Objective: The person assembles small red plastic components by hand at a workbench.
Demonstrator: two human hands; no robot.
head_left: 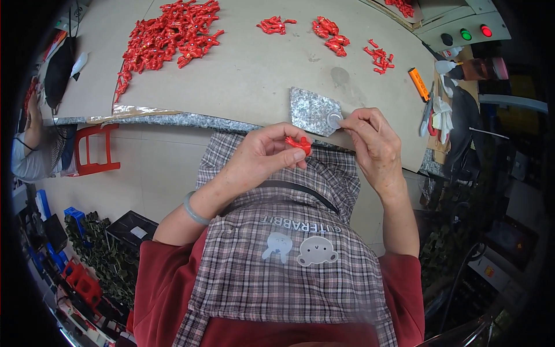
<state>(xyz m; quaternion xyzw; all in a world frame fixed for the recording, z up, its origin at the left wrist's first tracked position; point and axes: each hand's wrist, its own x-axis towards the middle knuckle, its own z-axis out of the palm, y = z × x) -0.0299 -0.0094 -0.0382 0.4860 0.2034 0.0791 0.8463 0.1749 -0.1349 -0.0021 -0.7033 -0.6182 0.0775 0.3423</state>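
Observation:
A small red plastic figure piece (299, 146) is pinched between the thumb and fingers of my left hand (261, 155), held just off the table's front edge. My right hand (377, 142) is closed in a pinch beside a small round clear dish (334, 120). Whatever sits between those right fingertips is too small to make out. Under the dish lies a speckled grey stone slab (307, 109) at the table's front edge.
Red pieces form a large heap (167, 37) at far left and smaller groups (330, 36) at centre. On the right are an orange lighter (418, 84), a jar (488, 69) and a control box with lit buttons (465, 32). Another person's arm (33, 130) shows at far left.

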